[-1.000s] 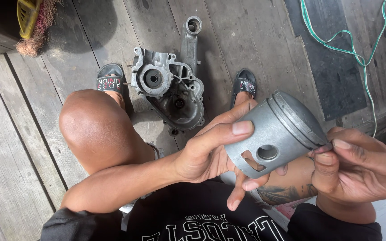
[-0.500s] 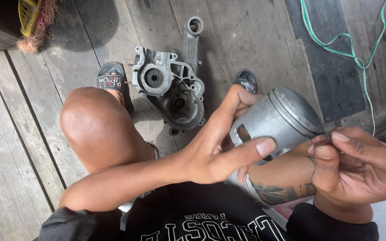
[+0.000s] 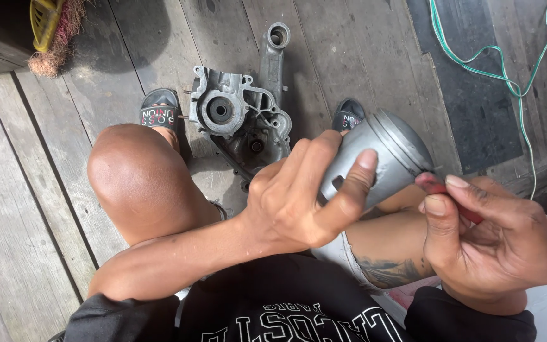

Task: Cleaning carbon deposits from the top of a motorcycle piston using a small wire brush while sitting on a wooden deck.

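Piston gripped by left hand fingers, right hand pinching a red tool, above weathered plank floor.

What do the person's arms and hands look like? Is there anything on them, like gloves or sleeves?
No gloves: the left hand and the right hand are both bare, with short, plain fingernails. The forearms are bare too, without a watch or bracelet in view. Short black sleeves end near the elbows and belong to a black T-shirt with white lettering on the chest.
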